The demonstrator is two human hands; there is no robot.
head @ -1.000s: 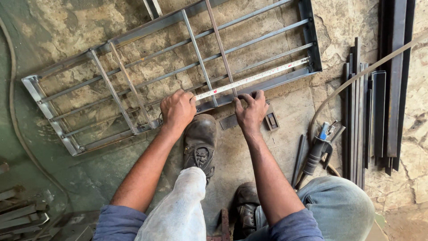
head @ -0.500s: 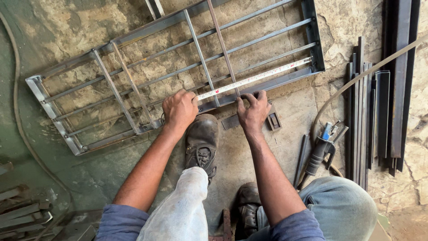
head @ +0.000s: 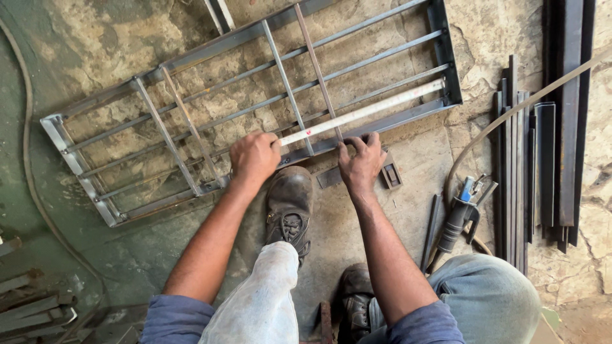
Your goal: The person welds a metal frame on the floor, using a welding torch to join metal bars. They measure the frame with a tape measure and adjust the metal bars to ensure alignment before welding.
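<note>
A grey steel grille frame (head: pixel 191 60) lies flat on the stone floor. A white tape measure blade (head: pixel 370 109) stretches along its near rail to the right end. My left hand (head: pixel 254 158) is closed on the blade's near end at the rail. My right hand (head: pixel 362 162) rests on the near rail beside an upright bar (head: pixel 317 69), fingers bent over the steel. My boot (head: pixel 289 207) is planted against the frame between both hands.
Steel bars and angle pieces (head: pixel 532 159) lie in a row at the right. A welding electrode holder (head: pixel 460 213) with its cable lies by my right knee. A small metal block (head: pixel 390 173) sits near my right hand. Scrap strips (head: pixel 29 306) lie bottom left.
The view has shifted slightly. Both hands stay on the near rail with the tape measure stretched out as before.
</note>
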